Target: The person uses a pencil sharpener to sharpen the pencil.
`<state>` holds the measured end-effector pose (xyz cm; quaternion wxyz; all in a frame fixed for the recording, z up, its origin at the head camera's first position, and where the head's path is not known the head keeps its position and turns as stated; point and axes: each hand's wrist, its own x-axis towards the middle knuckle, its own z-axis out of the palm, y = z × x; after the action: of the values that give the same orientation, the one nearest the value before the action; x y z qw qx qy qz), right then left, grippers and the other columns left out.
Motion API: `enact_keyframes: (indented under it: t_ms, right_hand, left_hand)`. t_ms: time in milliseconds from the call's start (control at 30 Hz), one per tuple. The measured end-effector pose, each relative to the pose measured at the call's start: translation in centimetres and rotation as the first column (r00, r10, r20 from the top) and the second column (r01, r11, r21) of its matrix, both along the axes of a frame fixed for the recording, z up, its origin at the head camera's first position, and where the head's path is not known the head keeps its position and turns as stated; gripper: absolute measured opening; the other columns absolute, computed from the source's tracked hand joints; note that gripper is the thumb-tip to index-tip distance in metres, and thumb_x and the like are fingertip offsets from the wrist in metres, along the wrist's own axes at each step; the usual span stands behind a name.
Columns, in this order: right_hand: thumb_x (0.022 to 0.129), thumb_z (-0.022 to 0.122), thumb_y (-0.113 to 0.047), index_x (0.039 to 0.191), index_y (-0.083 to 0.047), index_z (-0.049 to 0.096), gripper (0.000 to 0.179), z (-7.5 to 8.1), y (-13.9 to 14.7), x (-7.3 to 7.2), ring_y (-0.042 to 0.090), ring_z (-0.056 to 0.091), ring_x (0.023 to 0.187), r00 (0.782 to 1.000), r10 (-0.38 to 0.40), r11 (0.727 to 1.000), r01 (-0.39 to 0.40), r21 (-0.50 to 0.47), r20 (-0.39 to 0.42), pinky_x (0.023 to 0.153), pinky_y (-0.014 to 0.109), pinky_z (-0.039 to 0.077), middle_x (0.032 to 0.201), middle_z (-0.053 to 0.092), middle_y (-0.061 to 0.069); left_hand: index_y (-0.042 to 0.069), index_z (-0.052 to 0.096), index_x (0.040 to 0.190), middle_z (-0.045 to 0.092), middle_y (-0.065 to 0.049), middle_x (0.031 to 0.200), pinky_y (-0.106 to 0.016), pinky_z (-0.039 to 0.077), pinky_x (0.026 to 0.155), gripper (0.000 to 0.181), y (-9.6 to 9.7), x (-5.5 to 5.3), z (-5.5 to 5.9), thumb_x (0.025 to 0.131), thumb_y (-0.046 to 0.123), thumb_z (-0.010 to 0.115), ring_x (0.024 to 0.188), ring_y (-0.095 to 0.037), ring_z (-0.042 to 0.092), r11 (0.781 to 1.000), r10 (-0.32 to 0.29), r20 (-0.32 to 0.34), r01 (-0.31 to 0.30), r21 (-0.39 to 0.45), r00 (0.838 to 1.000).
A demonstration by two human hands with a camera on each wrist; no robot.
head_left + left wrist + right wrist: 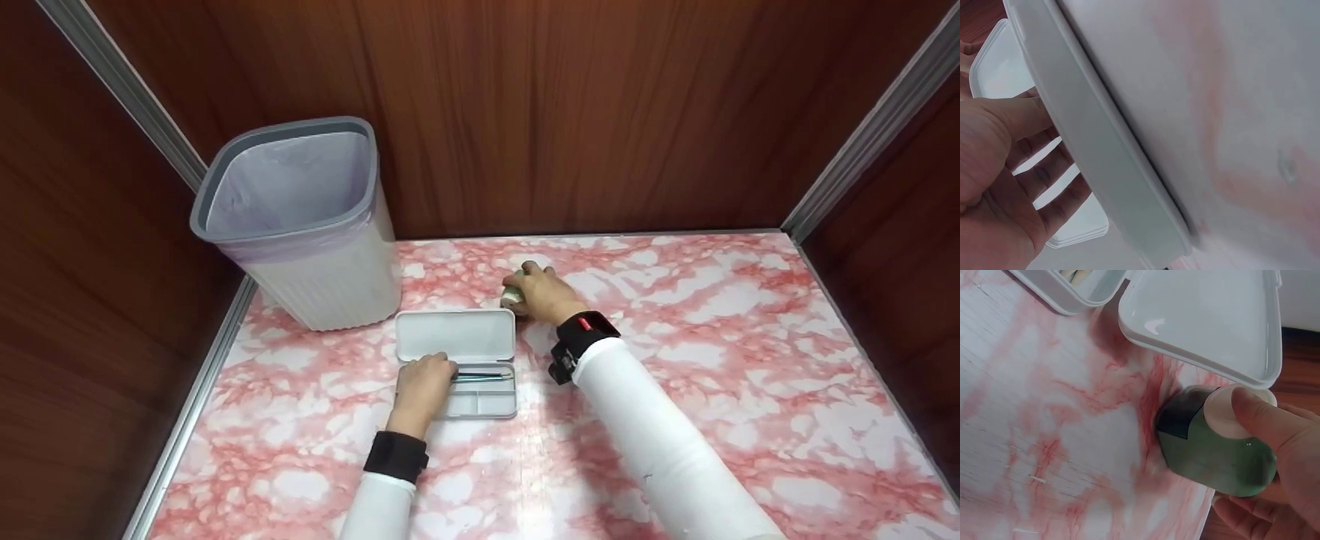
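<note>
An open pale grey pencil case [496,406] lies on the table, its lid [455,335] folded back. Slim dark and teal pen-like sticks [484,376] with pale tips lie in its upper compartment. Over the case's left end, my left hand [426,384] reaches across the wall; in the left wrist view its fingertips are hidden behind that wall, so whether they pinch the sticks is unclear. Beyond the lid's right corner, my right hand [546,291] grips a green bottle [1216,464] with a whitish cap [1224,413]. The thumb presses on the cap, and a dark label marks the bottle's side.
A white bin [330,285] with a grey rim and a purplish liner stands at the back left. Brown wood-grain panels [570,112] enclose the back and sides. The red-and-white marbled tabletop [712,360] stretches to the right and in front of the case.
</note>
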<state>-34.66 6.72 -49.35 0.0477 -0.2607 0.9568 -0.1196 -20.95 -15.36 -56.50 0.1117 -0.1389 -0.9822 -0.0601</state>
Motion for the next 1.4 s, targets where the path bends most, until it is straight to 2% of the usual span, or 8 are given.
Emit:
enact_keyframes:
  t_ms: [200,467,733,833,1033,1167,1400]
  right_hand:
    - [0.089,0.067,-0.042,0.130,-0.021,0.059,0.046,0.3,1.0,0.3,0.042,0.051,0.105,0.999,-0.039,0.998,0.041,0.057,-0.024,0.079,0.055,0.049,0.140,0.049,0.004]
    - [0.086,0.071,-0.038,0.128,-0.020,0.059,0.046,0.6,2.0,1.3,0.039,0.054,0.102,0.997,-0.081,0.992,0.080,0.097,0.008,0.077,0.054,0.048,0.135,0.052,0.003]
    - [0.084,0.073,-0.039,0.127,-0.023,0.060,0.048,0.6,3.4,3.2,0.040,0.054,0.099,0.987,-0.162,0.976,0.159,0.148,0.010,0.073,0.054,0.049,0.135,0.052,0.002]
    - [0.084,0.073,-0.041,0.129,-0.024,0.059,0.050,0.6,4.0,3.9,0.041,0.054,0.099,0.983,-0.182,0.970,0.178,0.167,0.008,0.073,0.054,0.049,0.135,0.052,0.003]
    - [0.082,0.072,-0.045,0.129,-0.025,0.060,0.052,0.4,4.9,5.7,0.040,0.056,0.095,0.974,-0.225,0.955,0.223,0.196,-0.011,0.069,0.053,0.050,0.131,0.054,0.003]
    - [0.082,0.072,-0.049,0.129,-0.026,0.061,0.053,0.1,5.5,7.1,0.038,0.057,0.092,0.971,-0.237,0.956,0.237,0.174,-0.023,0.067,0.053,0.050,0.128,0.055,0.003]
    - [0.074,0.076,-0.056,0.128,-0.025,0.063,0.064,-0.1,7.4,9.0,0.038,0.059,0.090,0.971,-0.238,0.964,0.240,0.113,-0.035,0.065,0.052,0.050,0.121,0.057,0.006]
  left_hand:
    - [0.009,0.071,0.080,0.063,-0.005,0.078,-0.043,0.048,0.060,0.004,0.4,-0.1,0.1,0.077,0.009,0.074,0.073,-0.028,0.063,0.999,-0.026,-0.013,0.026,-0.037,1.000]
    - [0.007,0.070,0.088,0.062,-0.006,0.085,-0.045,0.046,0.067,0.008,0.2,0.2,-0.2,0.080,0.005,0.069,0.082,-0.028,0.063,0.998,-0.023,-0.002,0.023,-0.062,1.000]
    - [0.005,0.066,0.085,0.059,-0.007,0.081,-0.044,0.045,0.062,0.006,0.0,0.4,0.4,0.084,0.003,0.061,0.078,-0.028,0.061,0.997,-0.033,-0.072,0.028,-0.068,0.997]
    - [0.006,0.065,0.083,0.060,-0.007,0.080,-0.044,0.045,0.063,0.005,0.1,0.4,0.8,0.084,0.004,0.060,0.076,-0.029,0.062,0.999,-0.031,-0.081,0.028,-0.041,0.996]
    - [0.010,0.066,0.084,0.063,-0.004,0.080,-0.042,0.046,0.063,0.003,0.3,0.3,1.1,0.084,0.010,0.070,0.074,-0.026,0.063,0.996,-0.009,-0.013,0.010,0.085,1.000]
    - [0.012,0.068,0.087,0.064,-0.001,0.082,-0.041,0.047,0.064,0.006,0.5,0.5,1.1,0.083,0.010,0.073,0.076,-0.025,0.064,0.990,-0.011,0.017,0.009,0.139,1.000]
    - [0.011,0.067,0.084,0.063,-0.003,0.078,-0.042,0.047,0.061,0.006,0.8,0.7,1.4,0.081,0.007,0.071,0.072,-0.027,0.064,0.986,-0.051,-0.019,0.054,0.157,0.998]
